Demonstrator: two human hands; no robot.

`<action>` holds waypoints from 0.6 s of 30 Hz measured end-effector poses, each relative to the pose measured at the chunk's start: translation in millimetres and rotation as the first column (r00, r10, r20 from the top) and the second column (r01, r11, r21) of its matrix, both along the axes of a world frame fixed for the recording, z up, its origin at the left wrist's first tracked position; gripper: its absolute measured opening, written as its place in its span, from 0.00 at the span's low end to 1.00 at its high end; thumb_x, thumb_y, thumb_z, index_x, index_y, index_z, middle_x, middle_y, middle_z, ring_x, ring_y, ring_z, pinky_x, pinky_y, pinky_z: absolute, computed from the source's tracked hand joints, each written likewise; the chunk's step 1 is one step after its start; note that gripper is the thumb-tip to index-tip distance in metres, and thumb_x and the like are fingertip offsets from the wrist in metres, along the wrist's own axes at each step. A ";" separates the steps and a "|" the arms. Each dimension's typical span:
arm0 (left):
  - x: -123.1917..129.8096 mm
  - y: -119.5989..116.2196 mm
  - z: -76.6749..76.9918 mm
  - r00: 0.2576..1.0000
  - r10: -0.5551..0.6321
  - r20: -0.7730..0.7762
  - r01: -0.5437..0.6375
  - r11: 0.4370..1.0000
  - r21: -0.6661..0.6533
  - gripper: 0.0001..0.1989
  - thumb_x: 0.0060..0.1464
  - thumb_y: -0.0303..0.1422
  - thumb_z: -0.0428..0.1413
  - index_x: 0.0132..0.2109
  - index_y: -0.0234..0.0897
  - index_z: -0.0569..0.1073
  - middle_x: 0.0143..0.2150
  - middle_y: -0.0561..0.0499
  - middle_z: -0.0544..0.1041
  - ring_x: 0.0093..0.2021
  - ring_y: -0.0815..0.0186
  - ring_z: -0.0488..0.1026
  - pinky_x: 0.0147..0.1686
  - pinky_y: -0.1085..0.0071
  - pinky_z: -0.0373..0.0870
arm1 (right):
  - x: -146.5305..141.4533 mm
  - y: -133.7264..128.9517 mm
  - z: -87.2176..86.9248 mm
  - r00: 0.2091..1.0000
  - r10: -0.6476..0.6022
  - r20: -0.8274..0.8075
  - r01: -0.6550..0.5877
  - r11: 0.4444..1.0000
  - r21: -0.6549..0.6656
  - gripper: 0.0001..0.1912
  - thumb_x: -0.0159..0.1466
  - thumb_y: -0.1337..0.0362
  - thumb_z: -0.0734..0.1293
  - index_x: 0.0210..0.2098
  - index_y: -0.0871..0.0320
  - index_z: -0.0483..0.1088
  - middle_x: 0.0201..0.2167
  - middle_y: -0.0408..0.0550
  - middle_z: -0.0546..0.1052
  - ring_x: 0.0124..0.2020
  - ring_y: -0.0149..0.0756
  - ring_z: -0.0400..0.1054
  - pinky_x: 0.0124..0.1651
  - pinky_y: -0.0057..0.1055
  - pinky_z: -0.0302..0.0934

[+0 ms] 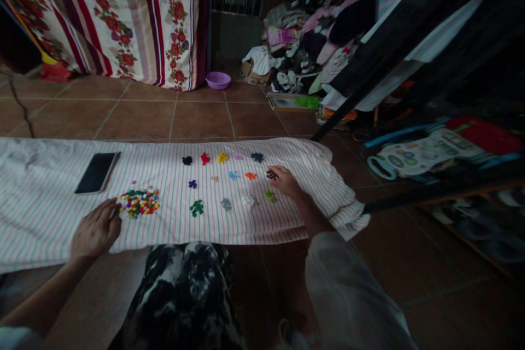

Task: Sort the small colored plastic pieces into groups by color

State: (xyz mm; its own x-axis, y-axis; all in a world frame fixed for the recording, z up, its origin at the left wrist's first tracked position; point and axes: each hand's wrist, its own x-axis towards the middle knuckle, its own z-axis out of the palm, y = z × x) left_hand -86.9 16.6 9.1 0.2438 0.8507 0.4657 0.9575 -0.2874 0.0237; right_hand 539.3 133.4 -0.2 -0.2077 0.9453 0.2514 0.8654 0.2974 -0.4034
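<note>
My left hand [96, 228] rests on the striped cloth [164, 229] with fingers stretched out, their tips at the edge of a mixed pile of small coloured pieces [139, 203], perhaps beads. Over on the right, my right hand [286, 181] reaches across the cloth, fingers extended and slightly apart at a small dark brown pile [271, 174]. No piece can be made out between its fingers. Sorted by colour, several little piles lie in rows, among them red [205, 158], yellow [222, 158], orange [250, 176], green [197, 208], white [248, 201] and lime [269, 196].
A dark-screened phone [97, 173] lies at the cloth's left. Beyond, on the tiled floor [139, 115], stand a purple basin [218, 80] and a heap of clothes [307, 38]. A flowered curtain [135, 16] hangs behind. Dark bars [340, 120] slant at the right.
</note>
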 end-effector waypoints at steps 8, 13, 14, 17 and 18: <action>-4.0 -1.2 -2.9 1.000 0.000 0.012 0.000 1.000 -0.027 0.18 0.63 0.37 0.41 0.51 0.34 0.70 0.56 0.34 0.76 0.56 0.49 0.74 0.54 0.54 0.71 | -0.9 -7.0 -2.1 0.983 -0.177 -0.052 0.176 0.984 -0.024 0.24 0.55 0.72 0.64 0.51 0.62 0.74 0.42 0.56 0.78 0.39 0.41 0.72 0.48 0.38 0.69; -4.3 -0.8 -4.0 1.000 -0.014 0.016 0.015 1.000 -0.026 0.18 0.62 0.36 0.42 0.51 0.33 0.71 0.55 0.33 0.76 0.57 0.49 0.74 0.54 0.54 0.71 | -6.7 -6.5 -0.7 0.969 -0.242 -0.051 0.242 0.970 -0.006 0.22 0.55 0.71 0.64 0.49 0.62 0.76 0.37 0.54 0.77 0.36 0.40 0.71 0.46 0.36 0.68; -3.9 -0.8 -4.1 1.000 -0.013 0.022 0.013 1.000 -0.026 0.18 0.62 0.36 0.42 0.51 0.33 0.71 0.55 0.33 0.76 0.57 0.49 0.74 0.54 0.54 0.71 | -7.3 -7.2 -0.2 0.967 -0.249 -0.052 0.249 0.969 0.001 0.22 0.55 0.71 0.64 0.49 0.62 0.76 0.37 0.54 0.77 0.36 0.40 0.71 0.45 0.36 0.68; -2.7 -0.6 -4.5 0.999 0.020 0.041 -0.019 0.999 -0.031 0.18 0.62 0.36 0.42 0.51 0.35 0.71 0.56 0.35 0.76 0.57 0.49 0.74 0.53 0.53 0.72 | -8.6 -10.0 0.5 0.966 -0.252 -0.052 0.254 0.967 0.024 0.21 0.55 0.70 0.63 0.47 0.64 0.76 0.37 0.56 0.77 0.36 0.41 0.71 0.45 0.36 0.68; -2.4 -0.3 -4.7 0.999 0.026 0.045 -0.025 0.999 -0.030 0.18 0.62 0.36 0.42 0.51 0.35 0.71 0.56 0.36 0.76 0.57 0.50 0.74 0.53 0.53 0.72 | -8.8 -10.8 0.3 0.967 -0.250 -0.052 0.252 0.967 0.033 0.21 0.55 0.70 0.63 0.47 0.64 0.76 0.36 0.56 0.77 0.36 0.41 0.71 0.45 0.37 0.68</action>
